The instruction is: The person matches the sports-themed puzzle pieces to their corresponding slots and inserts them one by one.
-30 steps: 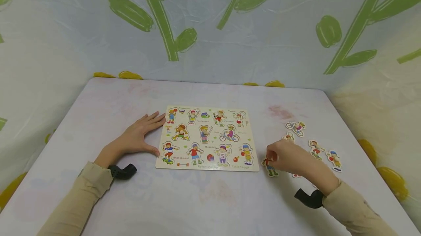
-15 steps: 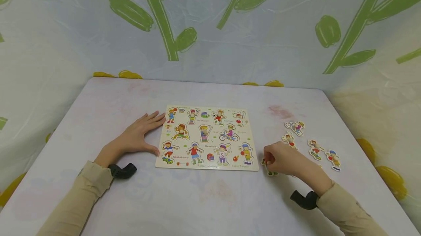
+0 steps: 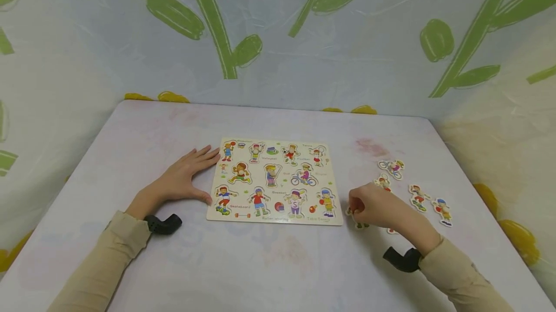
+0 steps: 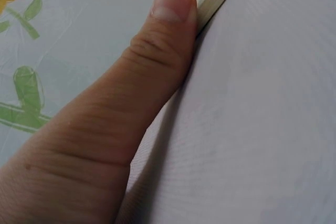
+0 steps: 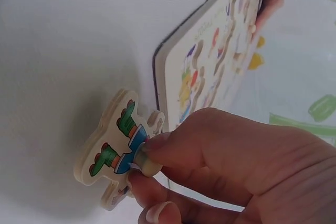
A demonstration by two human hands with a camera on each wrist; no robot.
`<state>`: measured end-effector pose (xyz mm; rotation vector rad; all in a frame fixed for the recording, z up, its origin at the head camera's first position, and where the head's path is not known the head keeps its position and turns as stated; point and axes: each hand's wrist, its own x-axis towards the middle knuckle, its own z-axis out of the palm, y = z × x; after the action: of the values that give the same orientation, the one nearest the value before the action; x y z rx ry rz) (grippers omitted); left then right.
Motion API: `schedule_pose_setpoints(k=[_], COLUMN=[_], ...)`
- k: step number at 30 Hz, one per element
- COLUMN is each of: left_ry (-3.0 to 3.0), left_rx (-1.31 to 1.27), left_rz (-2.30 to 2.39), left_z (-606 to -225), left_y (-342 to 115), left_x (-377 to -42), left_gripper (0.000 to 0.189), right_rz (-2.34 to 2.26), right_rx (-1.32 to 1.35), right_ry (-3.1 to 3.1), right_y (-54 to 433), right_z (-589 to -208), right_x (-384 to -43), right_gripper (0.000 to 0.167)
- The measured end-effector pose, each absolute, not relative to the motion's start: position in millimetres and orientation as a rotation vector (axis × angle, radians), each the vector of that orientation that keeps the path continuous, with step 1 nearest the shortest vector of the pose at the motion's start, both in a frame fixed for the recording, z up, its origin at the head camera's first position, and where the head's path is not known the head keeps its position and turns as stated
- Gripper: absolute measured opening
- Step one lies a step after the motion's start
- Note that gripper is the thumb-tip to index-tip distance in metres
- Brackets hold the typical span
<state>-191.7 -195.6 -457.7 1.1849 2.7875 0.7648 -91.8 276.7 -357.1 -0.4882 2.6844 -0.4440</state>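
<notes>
A wooden puzzle board (image 3: 339,216) with printed sports figures and cut-out recesses lies mid-table. My left hand (image 3: 182,177) rests at its left side with fingers straight and spread; the thumb (image 4: 170,3) touches the board's edge in the left wrist view. Just right of the board, my right hand (image 3: 377,206) pinches the small wooden knob (image 5: 150,167) of a puzzle piece (image 5: 107,162) between thumb and fingers. This piece is a roller-skating figure with green skates and blue shorts, tilted in the right wrist view. Its upper part is hidden behind the fingers.
Several loose pieces lie right of the board: a cyclist (image 3: 391,169), a tennis player (image 3: 383,182), a skateboarder (image 3: 418,199) and a table-tennis player (image 3: 442,211). Another piece (image 3: 392,231) is mostly hidden under the right hand. Patterned curtains (image 3: 347,61) stand behind the table.
My right hand has shifted slightly, its fingers closing in on the roller skater, which now shows less in the head view. The left hand and board stay in place.
</notes>
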Motion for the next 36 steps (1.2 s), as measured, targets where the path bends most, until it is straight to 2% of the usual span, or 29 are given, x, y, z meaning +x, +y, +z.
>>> schedule_pose_setpoints(k=[13,36], left_ry=[2.776,2.786], left_rx=[1.182,1.197], left_rz=[0.778,0.771], left_z=[-457,-457], left_y=[-194,-195], left_x=[-193,-192], left_gripper=[0.121,0.121], right_rz=[-0.398,-0.476], right_rx=[-0.582,-0.813], right_ry=[2.713,2.654], right_y=[251,171], right_z=[-347,-342], right_x=[-109,-132], right_gripper=[0.015,0.015])
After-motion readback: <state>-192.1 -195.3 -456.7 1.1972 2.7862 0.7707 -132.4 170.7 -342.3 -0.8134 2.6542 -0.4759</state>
